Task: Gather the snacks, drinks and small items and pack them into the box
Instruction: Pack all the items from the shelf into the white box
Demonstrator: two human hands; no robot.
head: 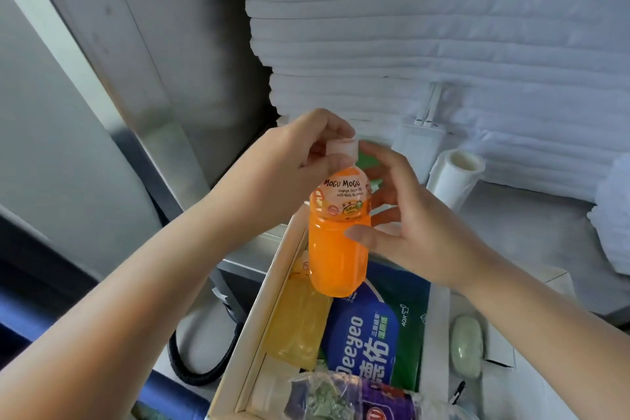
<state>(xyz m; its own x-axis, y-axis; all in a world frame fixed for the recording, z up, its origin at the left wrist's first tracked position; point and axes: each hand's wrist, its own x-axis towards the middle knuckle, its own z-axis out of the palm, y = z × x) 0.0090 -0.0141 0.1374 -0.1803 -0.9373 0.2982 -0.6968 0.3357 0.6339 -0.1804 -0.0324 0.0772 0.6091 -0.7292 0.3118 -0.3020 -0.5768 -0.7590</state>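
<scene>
Soft, even light with a cool bluish-white cast fills the view, and shadows are faint and diffuse. The orange bottle [339,249] glows as light passes through it, and its large label print is sharp enough to read. The white folded stack [426,27] at the top looks bright and washed, with little texture. Fingers of the right hand [409,225] are smeared by blur. Wide-angle distortion tilts the metal frame [112,54] on the left, and the packets [341,395] at the lower edge are soft

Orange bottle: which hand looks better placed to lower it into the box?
Probably left. The left hand pinches the bottle by its cap, over the box. The right hand is open, with only its thumb at the bottle's side.
</scene>
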